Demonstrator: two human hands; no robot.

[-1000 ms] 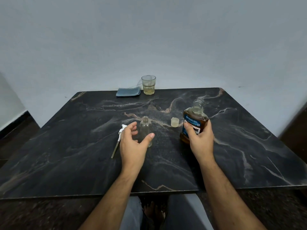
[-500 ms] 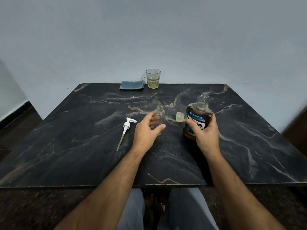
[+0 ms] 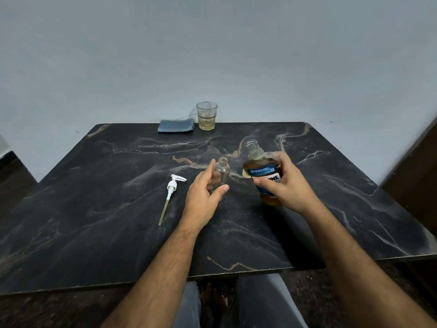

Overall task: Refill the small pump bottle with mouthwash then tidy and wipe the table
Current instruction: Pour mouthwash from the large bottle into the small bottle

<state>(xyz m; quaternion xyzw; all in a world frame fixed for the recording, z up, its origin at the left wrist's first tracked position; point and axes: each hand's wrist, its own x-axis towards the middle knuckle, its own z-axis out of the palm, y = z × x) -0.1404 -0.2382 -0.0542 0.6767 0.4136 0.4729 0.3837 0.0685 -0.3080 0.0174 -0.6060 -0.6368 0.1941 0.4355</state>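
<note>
Left hand curled round the small bottle mid-table. Right hand gripping the tilted, uncapped mouthwash bottle just right of it. Pump lying left.

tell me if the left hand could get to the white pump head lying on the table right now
Probably yes, but not freely: the left hand is curled round the small clear bottle, so it would need to let go first. The pump head lies just to its left on the table, with nothing between.
</note>
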